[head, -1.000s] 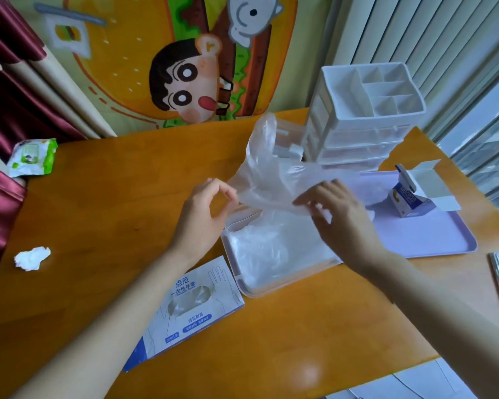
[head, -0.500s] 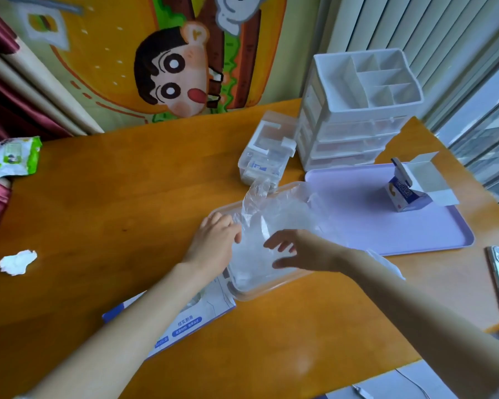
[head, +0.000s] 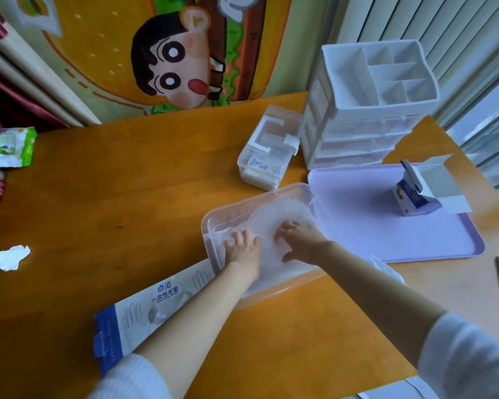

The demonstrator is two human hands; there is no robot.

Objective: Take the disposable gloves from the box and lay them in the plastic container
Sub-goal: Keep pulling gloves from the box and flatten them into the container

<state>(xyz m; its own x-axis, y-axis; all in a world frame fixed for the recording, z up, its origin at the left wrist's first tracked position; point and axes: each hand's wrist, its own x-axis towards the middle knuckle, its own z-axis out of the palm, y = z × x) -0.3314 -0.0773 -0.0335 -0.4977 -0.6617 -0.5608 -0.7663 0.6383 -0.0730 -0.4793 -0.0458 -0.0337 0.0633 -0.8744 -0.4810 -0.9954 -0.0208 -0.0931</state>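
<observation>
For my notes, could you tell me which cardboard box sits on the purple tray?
The small carton with its flap open; the glove box lies flat on the table instead.

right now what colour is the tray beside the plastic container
The tray is pale lilac, clearest in the head view.

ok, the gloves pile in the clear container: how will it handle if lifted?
Likely floppy: the gloves lie as thin crumpled film. Probably very light and springy, since the left hand and right hand both press them flat into the plastic container. Possibly slippery, being smooth film on film.
</observation>
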